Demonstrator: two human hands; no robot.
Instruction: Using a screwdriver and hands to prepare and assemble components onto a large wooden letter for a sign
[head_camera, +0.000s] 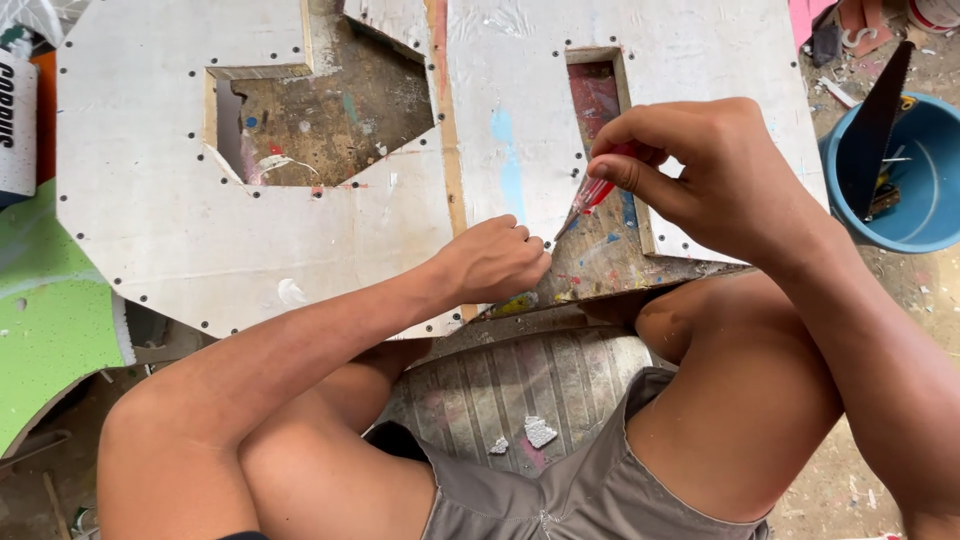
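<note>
The floor here is dusty and paint-flecked, littered with scraps, and a big white board (250, 230) cut into letter shapes lies across the person's knees, edged with rows of small dark dots that look like nail or screw heads. A green foam sheet (50, 320) sits off to the left, and a blue bucket (925, 200) with a handsaw (875, 125) leaning in it stands at the right.

The right hand (715, 170) is closed in a pinch around a red-handled tool (597, 188), most likely a small screwdriver or awl, thumb and fingers wrapped round the handle. The tool's long axis slants from that hand down and to the left, its thin shaft ending near the rim of the right-hand cutout (600, 250), where bare paint-stained wood shows.

The left hand (492, 260) lies curled into a loose fist on the board's lower edge, knuckles up, just beside the tool's tip and slightly below it. I cannot tell whether its fingers pinch something small against the board or only press down. So the tip sits between the two hands, nearer the left one, while the handle is wholly in the right. Both forearms reach in from below, over bent knees and grey shorts (560, 490).
</note>
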